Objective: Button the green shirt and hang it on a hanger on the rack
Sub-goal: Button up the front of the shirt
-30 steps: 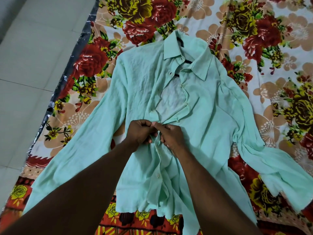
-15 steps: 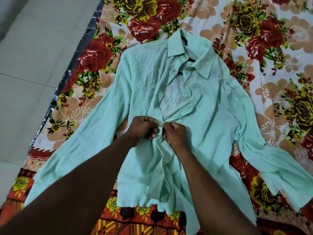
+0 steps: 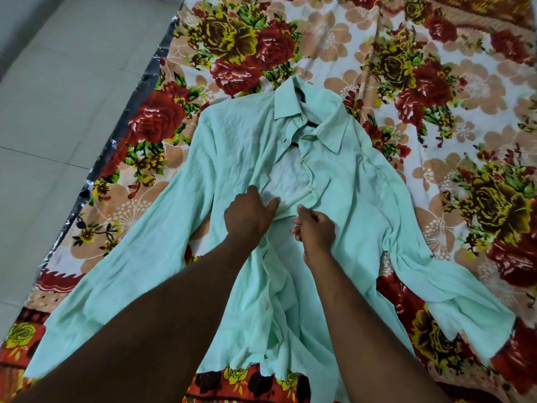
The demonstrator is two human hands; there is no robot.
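Our left hand [image 3: 250, 216] lies spread on the green shirt [image 3: 363, 205] at its open front. Our right hand [image 3: 315, 229] curls beside it, and we cannot tell if it pinches cloth.

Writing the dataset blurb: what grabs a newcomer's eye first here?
The pale green shirt spread flat mid-frame over a loud red-and-yellow floral sheet. Next, the left hand and right hand meeting at its half-open front, and a black hanger peeking from the collar.
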